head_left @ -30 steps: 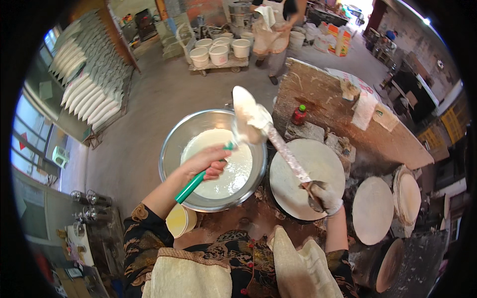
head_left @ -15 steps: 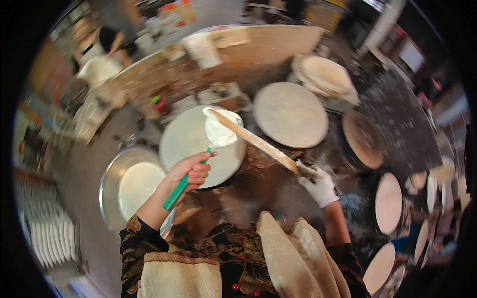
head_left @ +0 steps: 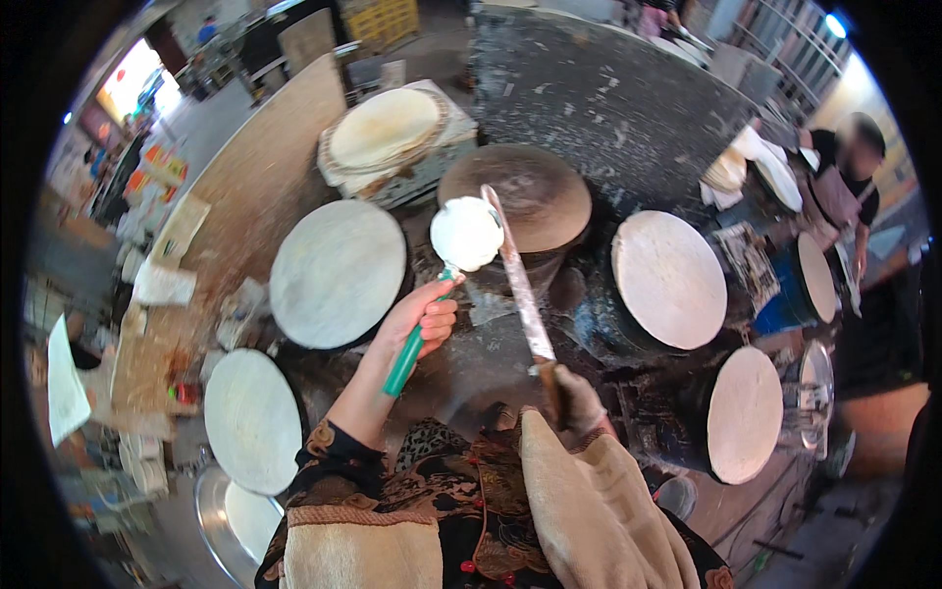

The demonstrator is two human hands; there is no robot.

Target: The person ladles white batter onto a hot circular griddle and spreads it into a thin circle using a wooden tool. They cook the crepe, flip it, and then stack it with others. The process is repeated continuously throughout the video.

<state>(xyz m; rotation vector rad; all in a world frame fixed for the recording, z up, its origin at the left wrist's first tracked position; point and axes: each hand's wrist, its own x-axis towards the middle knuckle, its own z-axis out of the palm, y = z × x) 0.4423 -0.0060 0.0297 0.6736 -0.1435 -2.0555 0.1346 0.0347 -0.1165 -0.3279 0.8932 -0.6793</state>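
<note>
**Heaped to the Brim, So Level and Steady**

At my far left, low down, sits the steel bowl (head_left: 208, 520), with more white liquid (head_left: 253, 517) in it. Just beyond it is the near-left round (head_left: 253, 422), pale on top, and past that the far-left round (head_left: 339, 275), pale as well. A stack of flat rounds (head_left: 386, 128) lies behind them.

My left hand (head_left: 422, 319) is bare and wrapped firmly around the green-handled ladle (head_left: 403, 363). The white batter (head_left: 466, 234) is in the ladle's cup, heaped up to the rim, in front of me. With it that full, I'd say the wrist should stay quiet and the cup flat; any tilt would likely send batter over the edge.

Behind the cup is the dark griddle (head_left: 530, 201), its brown top showing. The cup overlaps its near edge in my view, but I can't tell how high above it the cup is.

The long flat paddle (head_left: 523, 294) slants up beside the cup, tip by the rim; whether they touch, I can't tell. My gloved right hand (head_left: 581, 398) is closed around its handle. A light, even grip there should stop the blade knocking the ladle.

Farther right stand two more pale-topped rounds (head_left: 670, 280), and beyond them a co-worker (head_left: 834, 191).
</note>
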